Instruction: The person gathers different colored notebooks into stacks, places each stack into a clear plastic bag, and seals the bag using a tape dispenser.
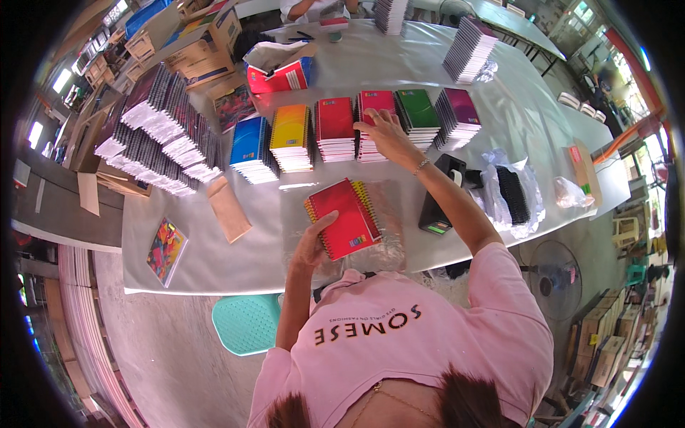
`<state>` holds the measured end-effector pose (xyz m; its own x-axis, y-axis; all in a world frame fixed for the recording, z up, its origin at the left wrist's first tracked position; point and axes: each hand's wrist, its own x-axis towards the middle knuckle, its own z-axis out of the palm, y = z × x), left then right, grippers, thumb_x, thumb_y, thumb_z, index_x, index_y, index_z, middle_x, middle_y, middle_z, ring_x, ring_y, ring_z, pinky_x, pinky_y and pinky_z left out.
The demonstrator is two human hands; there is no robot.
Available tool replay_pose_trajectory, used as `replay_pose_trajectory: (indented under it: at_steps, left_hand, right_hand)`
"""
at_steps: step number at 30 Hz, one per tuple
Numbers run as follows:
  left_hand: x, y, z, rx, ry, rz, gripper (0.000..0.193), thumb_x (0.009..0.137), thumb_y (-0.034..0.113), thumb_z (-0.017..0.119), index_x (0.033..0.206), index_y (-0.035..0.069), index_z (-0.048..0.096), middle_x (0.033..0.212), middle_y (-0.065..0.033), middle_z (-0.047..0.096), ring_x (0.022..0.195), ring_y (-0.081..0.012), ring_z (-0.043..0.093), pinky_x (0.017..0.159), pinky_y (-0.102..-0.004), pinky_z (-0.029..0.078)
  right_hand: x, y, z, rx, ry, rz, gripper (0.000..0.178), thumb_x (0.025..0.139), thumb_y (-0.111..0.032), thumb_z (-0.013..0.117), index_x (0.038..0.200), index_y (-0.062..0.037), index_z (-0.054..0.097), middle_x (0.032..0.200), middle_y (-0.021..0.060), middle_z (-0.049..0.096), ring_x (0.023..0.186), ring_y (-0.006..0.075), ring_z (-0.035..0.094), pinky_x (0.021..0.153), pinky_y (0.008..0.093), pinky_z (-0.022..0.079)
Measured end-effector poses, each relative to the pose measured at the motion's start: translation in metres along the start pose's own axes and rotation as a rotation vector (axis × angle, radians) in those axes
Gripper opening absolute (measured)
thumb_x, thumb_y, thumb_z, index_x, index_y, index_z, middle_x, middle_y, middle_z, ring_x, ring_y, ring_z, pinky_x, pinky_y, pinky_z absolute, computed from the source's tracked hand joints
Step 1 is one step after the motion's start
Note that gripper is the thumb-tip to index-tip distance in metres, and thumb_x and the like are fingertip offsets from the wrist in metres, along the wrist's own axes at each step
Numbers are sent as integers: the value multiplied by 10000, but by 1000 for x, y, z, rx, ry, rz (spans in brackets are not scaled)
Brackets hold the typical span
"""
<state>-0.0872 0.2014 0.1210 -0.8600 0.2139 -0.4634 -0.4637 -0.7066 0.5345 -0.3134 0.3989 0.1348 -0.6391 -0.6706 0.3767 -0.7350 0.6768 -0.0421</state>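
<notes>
- In the head view, the left hand [308,246] grips a red spiral notebook [347,222] by its left side, thumb across the cover, the other fingers mostly hidden beneath.
- This notebook is tilted above a clear plastic sheet [391,239], near the table's front edge; yellow coils show along its sides from something underneath.
- The right hand [387,135] reaches forward with bent, slightly parted fingers over a stack of pinkish-red notebooks [372,100]; whether the fingers pinch the top one, I cannot tell.
- That stack is fourth from the left in a row: blue notebooks [250,141], yellow notebooks [290,127], red notebooks [335,120], the pinkish-red ones, green notebooks [418,109] and purple notebooks [459,105].
- Just beside the right forearm is a black boxlike object [437,203], with black items [512,194] in crumpled clear plastic farther right.
- Left of the sheet lie a brown paper packet [230,212] and a multicoloured pad [168,250]; behind them rise large piles of spiral notebooks [168,125].
- Across the grey-covered table [342,60], a co-worker's hand [303,8] shows at the top edge.
</notes>
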Motion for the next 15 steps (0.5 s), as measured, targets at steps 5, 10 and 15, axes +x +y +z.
replay_pose_trajectory:
  at_steps: [5, 10, 15]
  left_hand:
    - [0, -1, 8, -32, -36, -13, 381, 875, 194, 653, 1191, 13, 543, 1114, -109, 631, 1001, -202, 627, 894, -356, 521]
    - [-2, -2, 5, -27, -54, -26, 381, 874, 191, 653, 1192, 13, 543, 1107, -104, 636, 982, -199, 637, 879, -347, 532]
    - [-3, -6, 1, -11, -22, -19, 380, 878, 200, 648, 1191, 12, 542, 1108, -102, 637, 972, -185, 640, 863, -331, 538]
  right_hand:
    - [-1, 4, 6, 76, 42, -6, 514, 763, 87, 532, 1197, -188, 566, 1302, 150, 421, 1110, 365, 451, 938, 548, 390]
    - [0, 0, 5, 53, 37, 7, 503, 769, 80, 533, 1194, -187, 557, 1305, 157, 422, 1104, 380, 458, 927, 553, 399]
    - [2, -6, 2, 42, 24, 13, 481, 773, 66, 546, 1184, -185, 561, 1301, 162, 431, 1108, 385, 463, 924, 547, 401]
